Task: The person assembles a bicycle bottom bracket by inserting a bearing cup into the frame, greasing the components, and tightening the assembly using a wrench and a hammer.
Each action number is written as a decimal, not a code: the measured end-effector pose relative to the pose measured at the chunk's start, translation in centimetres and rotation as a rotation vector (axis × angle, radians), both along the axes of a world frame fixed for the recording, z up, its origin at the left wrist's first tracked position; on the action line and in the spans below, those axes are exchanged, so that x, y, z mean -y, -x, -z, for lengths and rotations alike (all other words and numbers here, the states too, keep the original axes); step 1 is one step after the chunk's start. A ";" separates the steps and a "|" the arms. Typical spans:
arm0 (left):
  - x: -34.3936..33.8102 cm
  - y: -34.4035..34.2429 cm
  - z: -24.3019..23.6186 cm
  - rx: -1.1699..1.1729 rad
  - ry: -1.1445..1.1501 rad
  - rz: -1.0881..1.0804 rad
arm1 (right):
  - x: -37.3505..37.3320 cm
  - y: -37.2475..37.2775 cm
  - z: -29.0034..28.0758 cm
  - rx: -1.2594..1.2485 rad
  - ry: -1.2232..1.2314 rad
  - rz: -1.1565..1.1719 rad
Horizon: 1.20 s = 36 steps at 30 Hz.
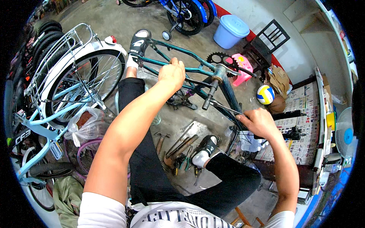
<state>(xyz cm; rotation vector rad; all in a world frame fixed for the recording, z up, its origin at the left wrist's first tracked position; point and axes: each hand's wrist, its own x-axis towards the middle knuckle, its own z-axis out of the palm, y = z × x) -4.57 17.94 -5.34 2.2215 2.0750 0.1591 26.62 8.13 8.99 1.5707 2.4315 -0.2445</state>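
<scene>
My left hand (173,76) is closed on a tube of a dark teal bicycle frame (195,70). My left sandaled foot (137,45) rests against the frame's far end. A crank and chainring (217,59) are fitted at the bottom bracket, with a dark spindle or cylindrical fitting (209,97) sticking out toward me. My right hand (258,123) is closed on a long, thin metal tool (224,107), whose far end lies beside that fitting. Below, loose hand tools (178,152) lie on the concrete floor near my right foot.
A light-blue bicycle (47,121) and stacked tyres (43,38) crowd the left. Blue bikes (184,17), a lidded bucket (231,32), a pink stool (241,78) and a chair (270,45) stand beyond. A volleyball (265,94), cardboard, a low table (289,155) and a fan (344,133) occupy the right.
</scene>
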 end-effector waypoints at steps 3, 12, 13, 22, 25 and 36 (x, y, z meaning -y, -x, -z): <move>0.5 -0.4 -1.0 -0.118 0.015 0.069 | -0.4 1.8 -1.8 0.158 -0.002 -0.020; 0.6 -0.4 -0.9 -0.197 0.024 0.059 | -3.6 8.8 -6.2 0.578 0.098 -0.387; 0.5 -0.4 -0.7 -0.177 0.026 0.052 | -3.6 8.9 -6.3 0.592 0.113 -0.410; 0.1 -0.1 0.1 -0.296 -0.190 0.052 | -4.8 7.7 -6.1 0.352 0.598 0.116; 0.2 0.6 -1.0 -0.337 -0.132 0.113 | -5.1 7.5 -5.6 0.329 0.680 0.287; -0.8 1.2 -2.0 -0.099 0.113 0.133 | -4.2 5.0 -4.2 0.121 0.580 0.034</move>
